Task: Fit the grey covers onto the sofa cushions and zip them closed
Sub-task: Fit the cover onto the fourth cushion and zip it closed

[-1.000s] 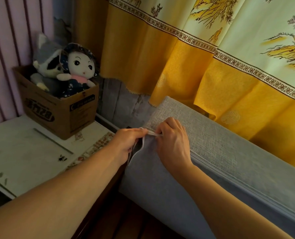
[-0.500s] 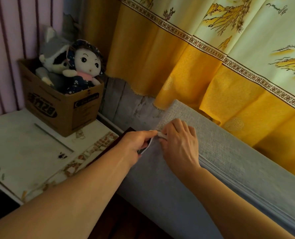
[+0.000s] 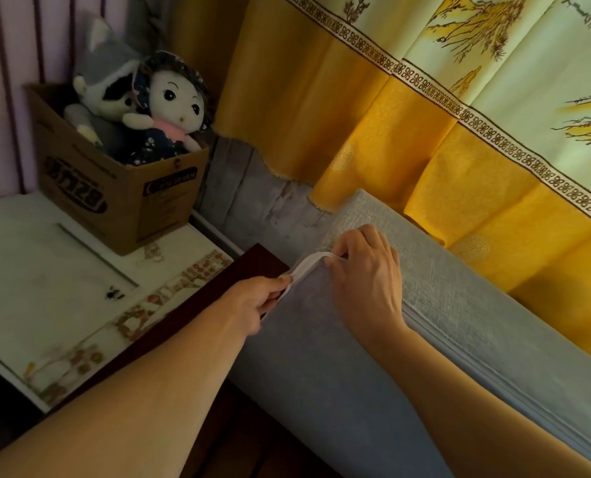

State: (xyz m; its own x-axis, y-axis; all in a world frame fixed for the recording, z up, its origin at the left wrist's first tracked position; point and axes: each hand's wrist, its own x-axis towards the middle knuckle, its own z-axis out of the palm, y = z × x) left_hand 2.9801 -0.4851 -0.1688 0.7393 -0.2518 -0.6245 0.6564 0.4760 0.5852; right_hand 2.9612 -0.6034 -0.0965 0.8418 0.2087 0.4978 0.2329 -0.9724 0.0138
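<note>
A long cushion in a grey cover (image 3: 477, 312) stands on edge against the curtained wall, running from centre to lower right. A closed zip seam (image 3: 494, 370) runs along its upper front edge. At the cushion's left corner the cover's pale edge (image 3: 309, 262) gapes a little. My left hand (image 3: 256, 301) pinches that edge from the left side. My right hand (image 3: 366, 277) lies over the corner, fingers curled around the same edge from above. The zip slider is hidden under my fingers.
A white side table (image 3: 45, 288) stands at the left with a cardboard box (image 3: 121, 191) holding two plush dolls (image 3: 170, 108). A dark wooden sofa arm (image 3: 218, 288) runs between table and cushion. Yellow patterned curtains (image 3: 408, 115) hang behind.
The view has shifted right and closer. My left hand has slid down the cover's corner edge while my right hand stays on the corner; the gap at the corner looks narrower.
</note>
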